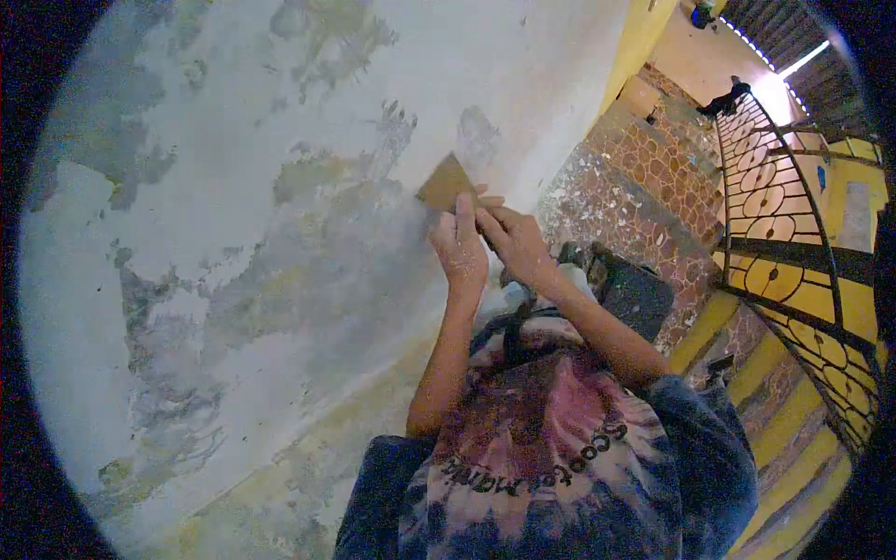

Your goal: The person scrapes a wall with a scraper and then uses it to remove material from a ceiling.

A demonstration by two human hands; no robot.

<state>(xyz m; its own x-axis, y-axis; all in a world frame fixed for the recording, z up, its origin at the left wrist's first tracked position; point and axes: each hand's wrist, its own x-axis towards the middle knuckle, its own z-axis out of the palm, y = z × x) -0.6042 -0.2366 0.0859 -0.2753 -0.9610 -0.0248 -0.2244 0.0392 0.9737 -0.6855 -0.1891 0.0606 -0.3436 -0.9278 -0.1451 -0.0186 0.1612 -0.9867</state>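
Note:
A flat, brownish scraper (446, 183) has its square-cornered blade against the patchy wall (364, 243). My left hand (457, 245) is closed at the near end of the blade, with a finger or thumb lying along its face. Close beside it, my right hand (516, 241) is closed around the scraper's lower part, and its fingers show partly behind the blade. The handle is mostly hidden by both hands. White flaky paint and bare grey-green areas cover the wall around the blade.
White chips lie on the stone-patterned floor (627, 201) at the wall's foot. A dark metal railing (775, 224) with circular patterns runs along the right, beside yellow-edged steps (775, 411). Dark cloth (728, 98) hangs at the railing's far end. A dark object (637, 297) sits beyond my right forearm.

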